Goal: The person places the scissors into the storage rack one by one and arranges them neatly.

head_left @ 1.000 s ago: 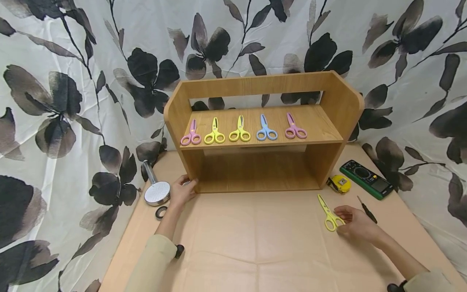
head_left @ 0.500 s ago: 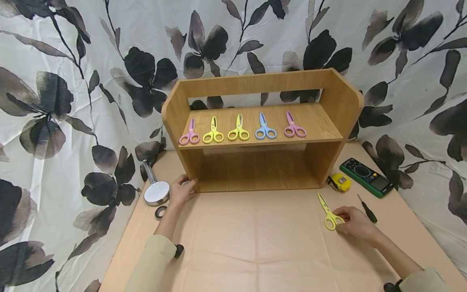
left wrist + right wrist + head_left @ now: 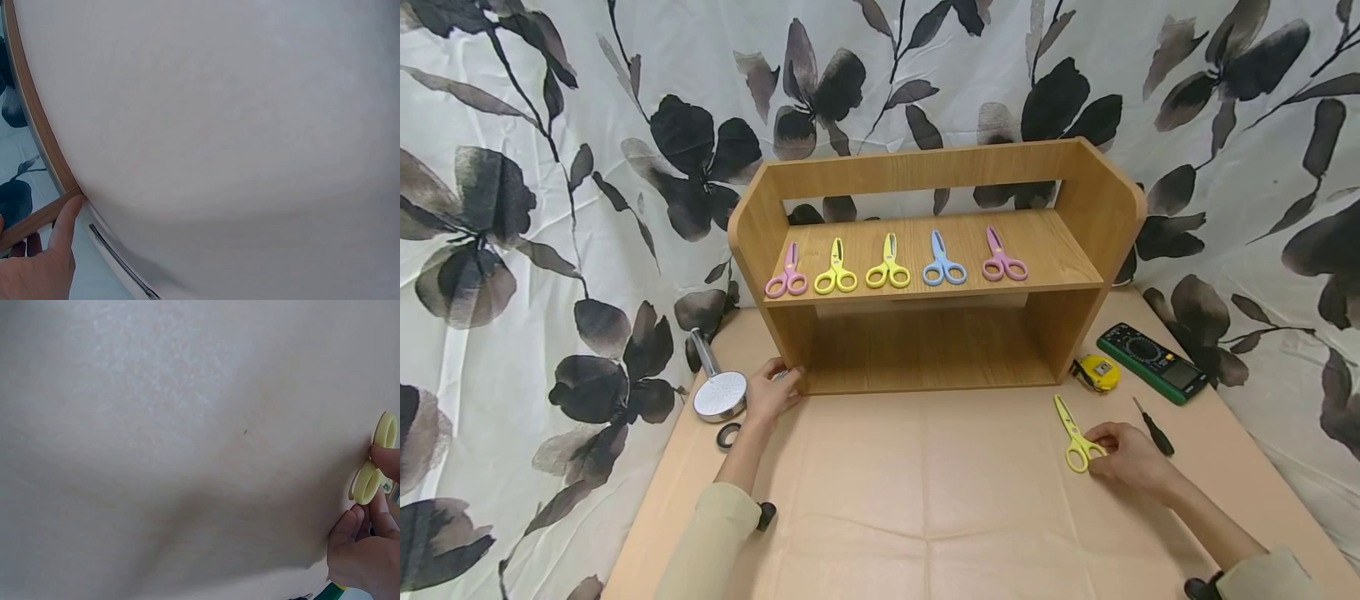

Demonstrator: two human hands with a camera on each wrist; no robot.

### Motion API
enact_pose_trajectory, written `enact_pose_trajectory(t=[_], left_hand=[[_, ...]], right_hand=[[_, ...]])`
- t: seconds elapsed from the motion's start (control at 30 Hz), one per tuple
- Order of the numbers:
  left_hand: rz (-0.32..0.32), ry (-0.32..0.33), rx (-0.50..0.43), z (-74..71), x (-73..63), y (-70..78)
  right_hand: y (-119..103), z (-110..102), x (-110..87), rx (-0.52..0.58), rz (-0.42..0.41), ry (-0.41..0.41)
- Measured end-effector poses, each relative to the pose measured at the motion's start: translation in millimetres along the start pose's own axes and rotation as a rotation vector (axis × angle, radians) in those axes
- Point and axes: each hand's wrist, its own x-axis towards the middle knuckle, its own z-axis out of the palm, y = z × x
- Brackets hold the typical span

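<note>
My left hand [image 3: 772, 390] grips the lower front corner of the small wooden shelf [image 3: 925, 383]. In the left wrist view its fingers [image 3: 67, 225] lie against the edge of the wood. On the table at right, my right hand [image 3: 1129, 454] pinches the handle of a pair of yellow scissors [image 3: 1074, 433], whose blades point away toward the shelf. The right wrist view shows fingers and thumb at the yellow handle loops [image 3: 366, 484]. Along the upper board stand or lean pink scissors [image 3: 787, 273], two yellow scissors [image 3: 835, 271], blue scissors [image 3: 943, 262] and more pink scissors [image 3: 1002, 258].
Left of the shelf lie a chrome shower head [image 3: 721, 395] and a black ring [image 3: 727, 436]. At right are a yellow tape measure [image 3: 1099, 372], a green multimeter [image 3: 1152, 362] and a screwdriver [image 3: 1157, 433]. A floral curtain [image 3: 587, 167] surrounds the table.
The head view has shifted slightly. Both hands keep their places, the left at the shelf corner and the right at the yellow scissors.
</note>
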Motion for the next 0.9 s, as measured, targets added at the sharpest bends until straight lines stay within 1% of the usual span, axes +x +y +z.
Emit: enact_pose_trajectory(t=[0.27,0.53,0.73,0.9], left_hand=[[0.000,-0.007,-0.004,-0.3,-0.5,1.3],[0.003,-0.001,0.016,-0.7,-0.3,-0.7],[0.002,0.001,0.025,-0.9,0.1,-1.6],[0.005,-0.001,0.029,-0.7,0.7,-2.2]], right_hand=[[-1.8,0.7,-0.7,-0.003,-0.002,0.012],[-2.7,2.0,-1.5,0.062,0.028,-0.004],[-4.1,0.9,-1.5,0.041,0.039,0.007],[-5.6,-0.8,-3.1,0.032,0.027,0.028]])
